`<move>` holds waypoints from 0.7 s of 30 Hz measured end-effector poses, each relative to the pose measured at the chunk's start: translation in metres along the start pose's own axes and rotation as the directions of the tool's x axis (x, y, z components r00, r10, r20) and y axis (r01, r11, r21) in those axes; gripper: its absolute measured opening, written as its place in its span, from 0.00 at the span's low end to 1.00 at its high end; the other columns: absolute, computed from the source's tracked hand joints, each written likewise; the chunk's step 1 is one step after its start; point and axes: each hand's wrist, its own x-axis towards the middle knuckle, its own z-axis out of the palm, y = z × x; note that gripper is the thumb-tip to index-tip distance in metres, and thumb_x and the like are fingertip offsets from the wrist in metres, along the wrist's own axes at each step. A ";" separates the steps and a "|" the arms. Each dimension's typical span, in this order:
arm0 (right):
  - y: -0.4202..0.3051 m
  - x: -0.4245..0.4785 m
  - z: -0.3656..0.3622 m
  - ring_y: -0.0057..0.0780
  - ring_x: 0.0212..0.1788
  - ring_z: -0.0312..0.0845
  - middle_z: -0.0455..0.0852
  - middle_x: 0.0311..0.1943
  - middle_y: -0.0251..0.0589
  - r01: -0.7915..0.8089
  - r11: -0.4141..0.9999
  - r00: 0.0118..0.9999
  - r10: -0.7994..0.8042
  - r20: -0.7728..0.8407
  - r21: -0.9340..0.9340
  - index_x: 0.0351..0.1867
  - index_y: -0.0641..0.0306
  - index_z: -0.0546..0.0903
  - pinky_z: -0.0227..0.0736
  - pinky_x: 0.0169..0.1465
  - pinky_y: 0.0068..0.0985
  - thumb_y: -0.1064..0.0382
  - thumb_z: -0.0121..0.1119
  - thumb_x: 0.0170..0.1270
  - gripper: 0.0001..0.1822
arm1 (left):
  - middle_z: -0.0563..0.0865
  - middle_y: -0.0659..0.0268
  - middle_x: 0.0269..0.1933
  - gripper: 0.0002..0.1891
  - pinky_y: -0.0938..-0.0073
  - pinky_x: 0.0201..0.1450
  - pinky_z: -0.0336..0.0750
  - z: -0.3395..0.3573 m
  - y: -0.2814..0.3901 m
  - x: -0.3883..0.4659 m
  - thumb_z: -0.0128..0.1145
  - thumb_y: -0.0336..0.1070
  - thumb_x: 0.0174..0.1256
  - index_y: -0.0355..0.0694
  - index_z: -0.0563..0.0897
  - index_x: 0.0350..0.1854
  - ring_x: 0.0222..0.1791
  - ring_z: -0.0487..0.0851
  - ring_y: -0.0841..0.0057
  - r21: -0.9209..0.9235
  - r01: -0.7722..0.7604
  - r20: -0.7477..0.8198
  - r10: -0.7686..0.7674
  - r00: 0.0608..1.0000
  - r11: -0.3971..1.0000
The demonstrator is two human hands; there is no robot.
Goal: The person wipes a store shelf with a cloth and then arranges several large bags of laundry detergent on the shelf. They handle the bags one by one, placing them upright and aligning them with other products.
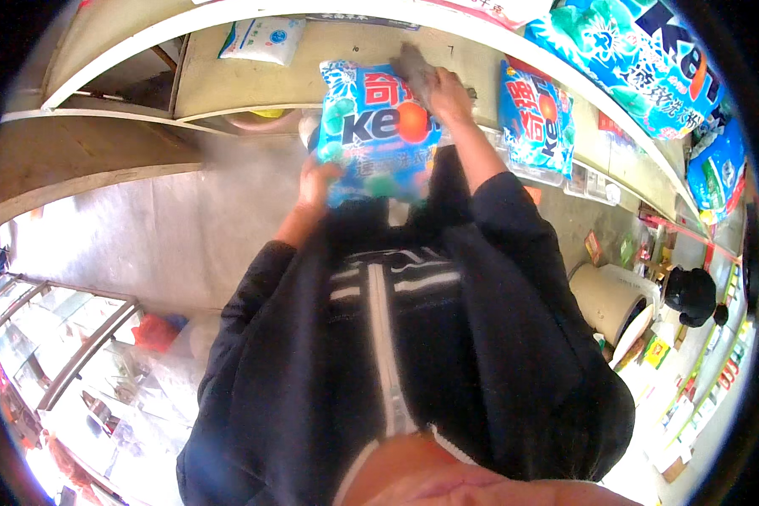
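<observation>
My left hand (317, 187) grips the lower left edge of a blue Keon bag of washing powder (373, 148), which faces up in front of my chest. Gathered in my right hand (448, 95) is a grey cloth (414, 71), at the bag's upper right corner and over the cream shelf board. Another blue bag of washing powder (534, 120) lies on its side at the shelf's edge, to the right of my right hand. A white and blue packet (262, 39) rests on the shelf at the upper left.
An upper shelf with a white curved edge (525, 41) carries larger blue washing-powder bags (626, 57) at the right. Glass display cases (82, 341) stand at the lower left. At the right are a cream cylindrical bin (607, 300) and stocked shelves. Clear plastic containers (591, 183) sit below the shelf.
</observation>
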 end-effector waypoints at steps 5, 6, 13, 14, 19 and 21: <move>-0.104 -0.064 -0.022 0.51 0.42 0.78 0.79 0.43 0.49 0.294 0.953 0.954 -0.298 0.043 0.077 0.43 0.56 0.79 0.74 0.43 0.42 0.49 0.51 0.66 0.15 | 0.82 0.60 0.34 0.20 0.72 0.41 0.75 -0.013 -0.010 0.006 0.48 0.27 0.48 0.33 0.76 0.47 0.34 0.79 0.70 -0.068 0.012 -0.026 -0.013 1.000 0.998; -0.110 -0.077 -0.019 0.48 0.39 0.78 0.78 0.40 0.46 0.386 0.920 0.919 -0.390 0.057 0.073 0.41 0.54 0.80 0.74 0.38 0.40 0.52 0.55 0.63 0.12 | 0.82 0.60 0.36 0.23 0.71 0.40 0.77 -0.017 -0.010 0.009 0.47 0.25 0.46 0.34 0.75 0.50 0.34 0.80 0.70 -0.086 0.022 -0.003 -0.022 1.000 0.996; -0.086 -0.146 -0.016 0.35 0.41 0.78 0.74 0.44 0.36 0.696 0.715 0.713 -0.679 -0.175 0.064 0.53 0.44 0.77 0.77 0.38 0.33 0.48 0.63 0.55 0.22 | 0.79 0.61 0.52 0.20 0.71 0.50 0.77 -0.014 -0.015 0.001 0.43 0.43 0.71 0.37 0.72 0.59 0.49 0.79 0.71 -0.009 -0.177 0.028 0.178 0.984 0.984; -0.076 -0.148 -0.022 0.35 0.43 0.77 0.74 0.46 0.38 0.651 0.759 0.753 -0.640 -0.152 0.029 0.53 0.44 0.77 0.76 0.38 0.33 0.48 0.65 0.53 0.24 | 0.80 0.60 0.49 0.20 0.70 0.48 0.78 -0.029 -0.019 0.006 0.45 0.38 0.65 0.36 0.73 0.57 0.46 0.80 0.70 0.105 -0.110 0.026 0.107 0.994 0.988; 0.013 -0.148 -0.017 0.52 0.48 0.78 0.73 0.52 0.49 -0.024 0.996 1.000 0.023 0.009 0.082 0.58 0.51 0.70 0.78 0.43 0.43 0.46 0.57 0.60 0.27 | 0.82 0.59 0.41 0.22 0.68 0.46 0.78 -0.014 -0.009 0.008 0.50 0.26 0.45 0.34 0.75 0.49 0.40 0.81 0.67 -0.153 0.081 0.010 -0.080 0.997 0.985; 0.028 -0.144 -0.008 0.54 0.46 0.79 0.72 0.52 0.50 -0.073 0.979 0.996 0.082 -0.041 0.189 0.58 0.53 0.69 0.78 0.43 0.44 0.47 0.56 0.60 0.26 | 0.80 0.61 0.35 0.16 0.69 0.45 0.74 0.003 0.008 0.000 0.52 0.28 0.47 0.35 0.77 0.41 0.37 0.78 0.70 -0.138 0.079 0.019 -0.077 0.997 0.987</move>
